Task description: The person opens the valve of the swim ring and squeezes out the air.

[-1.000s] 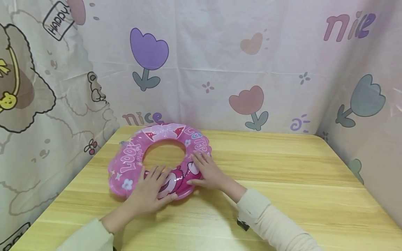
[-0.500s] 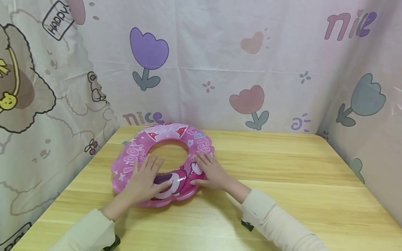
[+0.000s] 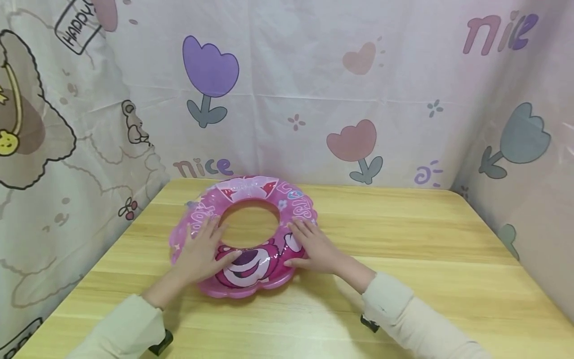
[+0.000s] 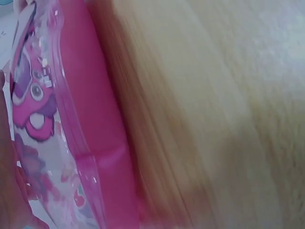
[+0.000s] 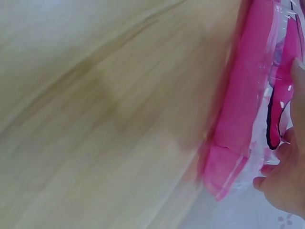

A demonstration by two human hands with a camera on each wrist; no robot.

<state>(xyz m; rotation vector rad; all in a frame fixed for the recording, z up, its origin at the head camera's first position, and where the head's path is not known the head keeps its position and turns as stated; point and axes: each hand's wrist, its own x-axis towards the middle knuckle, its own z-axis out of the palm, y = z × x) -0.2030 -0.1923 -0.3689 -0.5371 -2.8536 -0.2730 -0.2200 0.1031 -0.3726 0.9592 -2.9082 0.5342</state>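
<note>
A pink inflatable swim ring (image 3: 251,286) with a cartoon bear face and white lettering lies on the wooden table. On its left side rests my left hand (image 3: 199,254), fingers spread and fairly straight across the top. My right hand (image 3: 316,249) lies on the right side, fingers stretched over the printed surface. In the left wrist view the ring's pink side wall (image 4: 90,90) shows close up, with a strip of the hand at the left edge. The right wrist view shows the other stretch of pink wall (image 5: 243,86), with part of the hand beside it.
The wooden table (image 3: 403,239) spreads out to the right and in front of the ring. A printed cloth (image 3: 287,65) with tulips and words hangs behind and on both sides. Small black objects (image 3: 161,343) sit under the sleeve cuffs.
The swim ring has moved to the right and turned slightly, bringing the bear face further into view. Both hands have shifted right; the left now lies further up the ring's left side.
</note>
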